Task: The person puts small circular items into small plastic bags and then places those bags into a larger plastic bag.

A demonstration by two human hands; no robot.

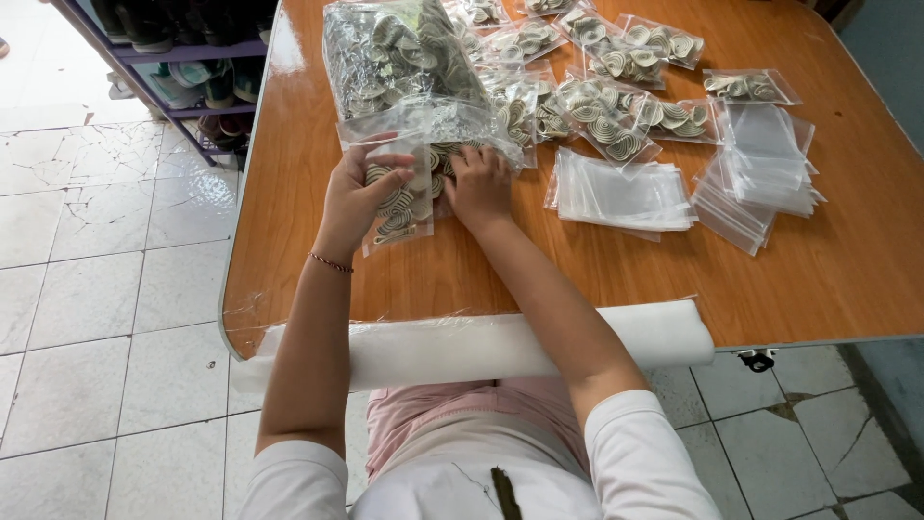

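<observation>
The small clear bag [399, 207] of spiral pieces lies near the left edge of the wooden table [818, 279]. The left hand [354, 197] pinches its top, while the right hand [478, 185] has curled fingers inside the big open bag [438, 130]. The small bag seems light, soft and slippery; its top edge is the best hold. Empty bags [624, 193] lie right; near them is free room.
</observation>
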